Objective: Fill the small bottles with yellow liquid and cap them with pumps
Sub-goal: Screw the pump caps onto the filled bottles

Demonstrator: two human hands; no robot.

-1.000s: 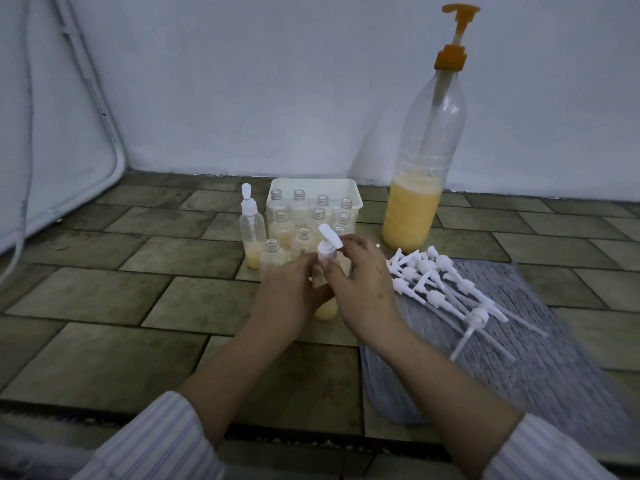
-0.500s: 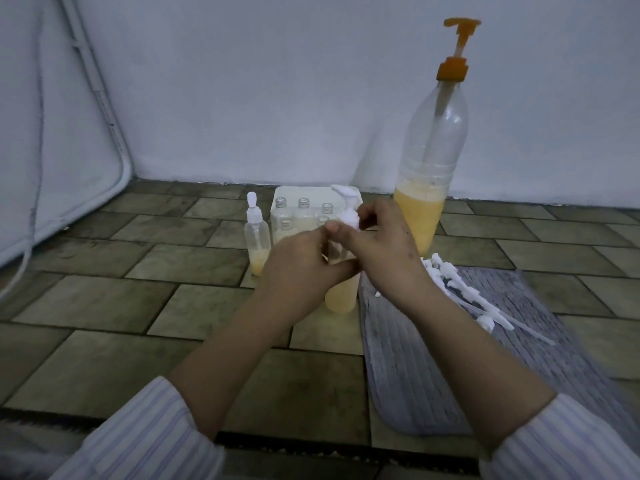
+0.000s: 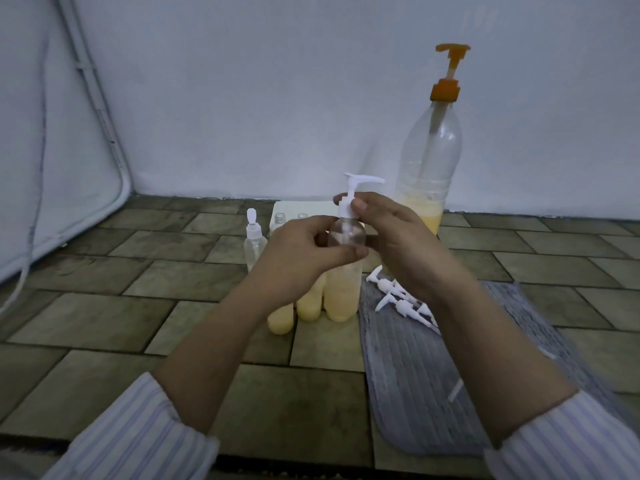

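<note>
From the head view, I have my left hand point(image 3: 304, 258) wrapped around a small bottle point(image 3: 344, 271), fingers closed on its shoulder and upper body, holding it upright in front of me, above the floor. The lower part of the bottle is yellow and the upper part is clear. My right hand point(image 3: 398, 237) sits just to the right of the neck, thumb and forefinger pinched on the collar of a white pump point(image 3: 349, 199) seated on the bottle's mouth; its spout points right. I judge the step in hand to be screwing this pump down. The relation that matters is that the pump lies directly above my left grip, along the bottle's upright long axis, so the turning has to stay square to that axis or the thread may cross; the right hand is the nearer one to the collar. Behind my left hand two more filled bottles point(image 3: 308, 303) stand close together on the tiled floor, their tops hidden. Farther left stands a capped bottle point(image 3: 255, 242), and behind it a white tray point(image 3: 294, 206) with bottle necks showing. The big bottle point(image 3: 429, 161) with an orange pump stands far right. Loose pumps point(image 3: 398, 296) lie on the grey mat point(image 3: 433, 375), near right.
</note>
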